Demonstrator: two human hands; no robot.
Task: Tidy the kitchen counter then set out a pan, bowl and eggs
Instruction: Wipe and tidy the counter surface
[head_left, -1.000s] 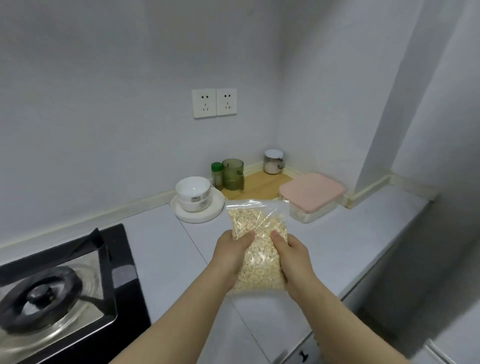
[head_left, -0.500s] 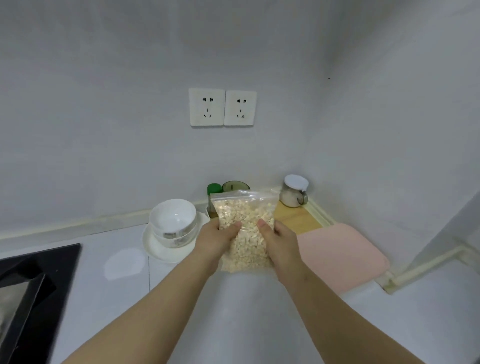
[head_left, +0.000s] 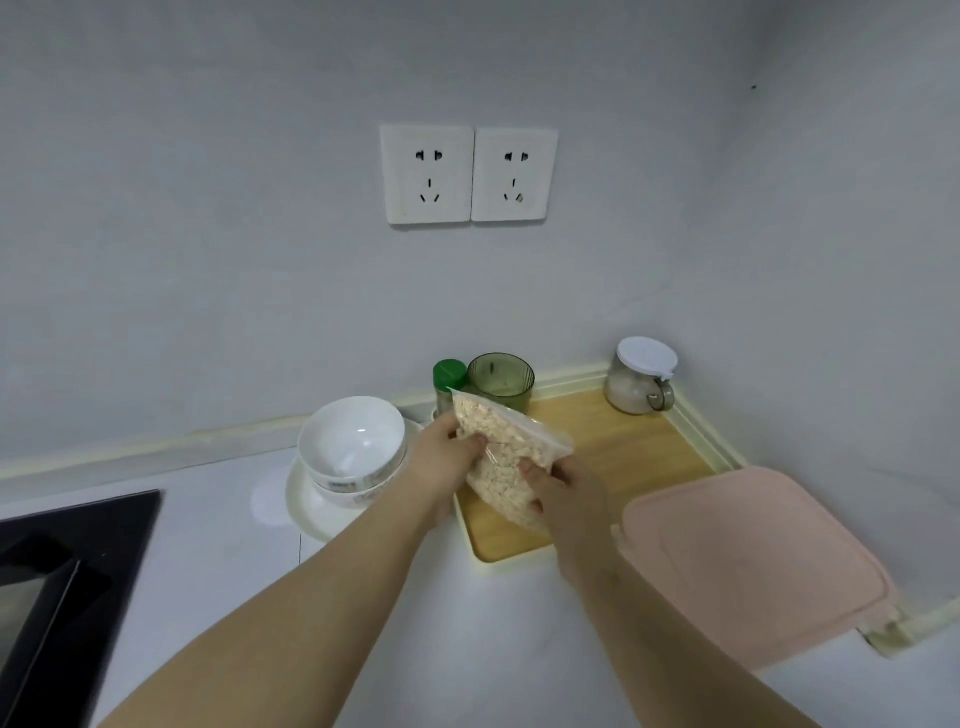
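L hand (head_left: 447, 460) grips the bag (head_left: 506, 449) at its left edge, thumb on the front, fingers curled behind. R hand (head_left: 569, 491) pinches the lower right side, thumb on the front film. Both hold it over the left half of the wooden tray (head_left: 631, 447) in the worktop's (head_left: 467, 649) back right corner. Can't tell if the bag's bottom touches the wood.

Vs 0.5 s ago: the bag was upright in front of the cup. Now it's tilted, top leaning back-left, & lower over the tray. Both hands reach further fwd.

Bag is clear plastic, mostly full of pale flakes, w/ a flat empty strip along the top.

Just behind the bag's top stand a green-cap bottle (head_left: 448, 382) & a green cup (head_left: 501, 376), at the tray's back left corner. A jar w/ white lid (head_left: 641, 376) is at the tray's back right corner, well apart from the bag. Bare wood shows btw bag & jar.

Left of the tray, just beside the L hand, are stacked white bowls (head_left: 353, 441) on a white plate (head_left: 306, 506). A pink-lidded box (head_left: 753, 561) sits by the tray's front right, near the R forearm. A black hob (head_left: 62, 587) is at the worktop's left edge, well apart. Bare worktop lies at the front under both arms.
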